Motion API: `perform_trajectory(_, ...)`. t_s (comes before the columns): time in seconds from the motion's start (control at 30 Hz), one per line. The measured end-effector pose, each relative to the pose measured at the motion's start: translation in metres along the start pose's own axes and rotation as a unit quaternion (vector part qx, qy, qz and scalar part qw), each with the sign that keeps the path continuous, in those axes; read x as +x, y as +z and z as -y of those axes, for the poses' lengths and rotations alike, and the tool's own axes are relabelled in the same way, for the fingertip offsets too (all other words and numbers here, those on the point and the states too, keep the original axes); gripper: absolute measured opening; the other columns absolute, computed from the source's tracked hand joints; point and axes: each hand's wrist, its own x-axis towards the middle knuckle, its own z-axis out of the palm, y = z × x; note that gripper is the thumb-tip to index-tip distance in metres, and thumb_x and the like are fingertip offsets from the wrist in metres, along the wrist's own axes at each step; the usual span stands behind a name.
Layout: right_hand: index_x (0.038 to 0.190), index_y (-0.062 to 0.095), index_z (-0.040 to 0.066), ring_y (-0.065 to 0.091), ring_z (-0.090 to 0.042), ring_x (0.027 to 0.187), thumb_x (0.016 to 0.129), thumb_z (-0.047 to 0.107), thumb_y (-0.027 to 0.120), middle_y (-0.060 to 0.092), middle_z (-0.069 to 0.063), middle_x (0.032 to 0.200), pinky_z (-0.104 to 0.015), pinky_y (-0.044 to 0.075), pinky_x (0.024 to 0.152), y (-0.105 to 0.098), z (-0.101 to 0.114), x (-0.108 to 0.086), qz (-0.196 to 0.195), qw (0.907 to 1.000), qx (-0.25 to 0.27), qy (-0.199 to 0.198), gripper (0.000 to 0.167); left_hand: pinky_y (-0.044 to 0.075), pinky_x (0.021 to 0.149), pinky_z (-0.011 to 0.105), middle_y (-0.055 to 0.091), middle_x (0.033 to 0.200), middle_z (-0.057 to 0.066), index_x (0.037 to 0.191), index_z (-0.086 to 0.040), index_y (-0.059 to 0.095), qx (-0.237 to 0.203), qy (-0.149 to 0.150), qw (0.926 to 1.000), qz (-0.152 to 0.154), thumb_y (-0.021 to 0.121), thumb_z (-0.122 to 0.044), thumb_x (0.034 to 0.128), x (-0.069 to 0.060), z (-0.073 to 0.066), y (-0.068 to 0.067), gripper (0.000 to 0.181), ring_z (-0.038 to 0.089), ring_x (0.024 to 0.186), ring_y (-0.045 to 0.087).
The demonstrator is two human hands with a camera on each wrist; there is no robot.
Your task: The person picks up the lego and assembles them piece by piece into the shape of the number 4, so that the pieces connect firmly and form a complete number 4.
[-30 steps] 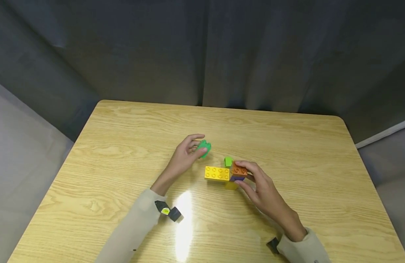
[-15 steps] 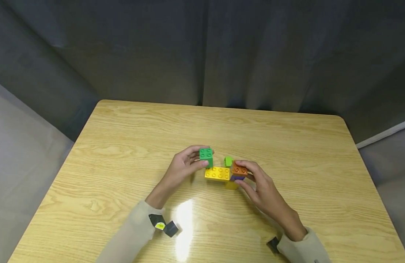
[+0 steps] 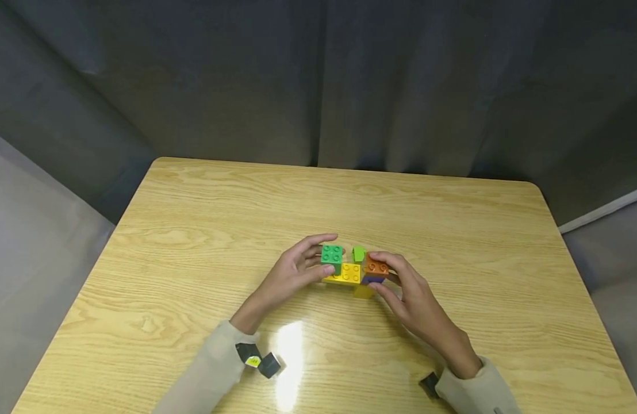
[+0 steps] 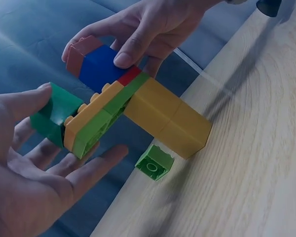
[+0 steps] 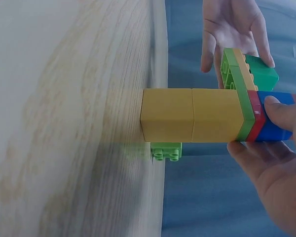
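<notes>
A toy-brick structure stands upright on the table: stacked yellow bricks (image 5: 192, 116), a flat lime plate (image 5: 242, 111), a flat red brick (image 5: 257, 116) beside a flat yellow plate (image 3: 351, 274), then a blue brick (image 4: 102, 68) topped by an orange brick (image 3: 376, 268). My left hand (image 3: 294, 269) pinches a green brick (image 3: 331, 255) at the free left end of the yellow plate; whether its studs are fully pressed in I cannot tell. My right hand (image 3: 415, 299) grips the blue and orange bricks between thumb and fingers.
A loose lime brick (image 4: 155, 162) lies on the wooden table (image 3: 220, 201) just behind the structure's base. The lime and yellow plates jut out leftward above the tabletop. A dark curtain (image 3: 318, 80) hangs beyond the far edge.
My left hand has brought the green brick rightward and toward me, turning it studs up, onto the left end of the yellow plate. My right hand keeps its grip in the same place.
</notes>
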Motion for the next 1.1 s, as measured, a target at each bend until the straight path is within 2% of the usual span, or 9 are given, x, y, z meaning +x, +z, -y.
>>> perform_trajectory(0.23,0.147,0.046,0.003,0.059,-0.024,0.125,0.083,-0.021,0.074,0.056,-0.013,0.141,-0.024,0.052,0.098,0.000,0.001,0.001,0.001,1.0000,0.004,-0.002,0.073,0.058,0.093,0.038,0.055,0.145,0.014,0.144,-0.004,0.056,0.004,0.019,0.9997,0.012,0.066,-0.008,0.1019,-0.002,-0.001,0.003,0.043,0.032,0.125,0.060)
perform_trajectory(0.53,0.146,0.046,0.003,0.060,-0.025,0.124,0.083,-0.021,0.074,0.056,-0.013,0.140,-0.028,0.054,0.097,0.000,0.002,0.001,0.002,1.0000,0.003,0.003,0.072,0.059,0.090,0.035,0.057,0.142,0.014,0.137,0.001,0.058,0.019,0.039,0.9990,0.000,0.069,-0.002,0.0979,-0.002,-0.001,0.006,0.041,0.031,0.121,0.060)
perform_trajectory(0.67,0.146,0.046,0.003,0.060,-0.026,0.124,0.083,-0.021,0.074,0.056,-0.014,0.141,-0.024,0.052,0.098,0.000,0.002,0.001,0.003,1.0000,0.002,0.001,0.073,0.060,0.082,0.036,0.060,0.138,0.011,0.135,-0.002,0.061,0.033,0.036,0.9985,-0.024,0.070,-0.015,0.1013,-0.002,0.000,0.011,0.037,0.027,0.118,0.061)
perform_trajectory(0.8,0.147,0.046,0.003,0.060,-0.027,0.124,0.083,-0.021,0.074,0.055,-0.014,0.141,-0.022,0.052,0.098,0.000,0.001,0.000,0.002,1.0000,0.002,0.000,0.073,0.057,0.072,0.037,0.065,0.132,0.005,0.128,-0.006,0.067,0.050,0.027,0.9961,-0.068,0.065,-0.024,0.1044,-0.001,-0.002,0.017,0.030,0.023,0.110,0.064)
perform_trajectory(0.93,0.147,0.046,0.004,0.061,-0.028,0.123,0.084,-0.020,0.073,0.056,-0.013,0.141,-0.023,0.052,0.098,0.000,0.001,0.000,0.004,1.0000,0.000,0.006,0.072,0.055,0.070,0.034,0.066,0.129,0.002,0.124,-0.008,0.070,0.040,0.010,0.9942,-0.099,0.064,-0.020,0.1031,0.000,-0.006,0.022,0.025,0.020,0.101,0.065)
perform_trajectory(1.07,0.147,0.046,0.004,0.061,-0.028,0.123,0.084,-0.020,0.073,0.056,-0.013,0.141,-0.025,0.053,0.098,0.001,0.002,0.000,0.004,1.0000,0.000,0.005,0.072,0.055,0.069,0.032,0.066,0.128,0.005,0.122,-0.005,0.070,0.020,-0.002,0.9937,-0.111,0.066,-0.017,0.1010,0.000,-0.008,0.024,0.024,0.020,0.096,0.065)
perform_trajectory(1.1,0.147,0.046,0.004,0.061,-0.029,0.123,0.084,-0.020,0.073,0.056,-0.013,0.141,-0.025,0.053,0.098,0.001,0.002,0.000,0.004,1.0000,0.001,0.003,0.073,0.055,0.073,0.031,0.066,0.127,0.006,0.121,-0.004,0.070,0.015,-0.001,0.9935,-0.113,0.067,-0.016,0.1003,0.000,-0.009,0.024,0.024,0.020,0.099,0.064)
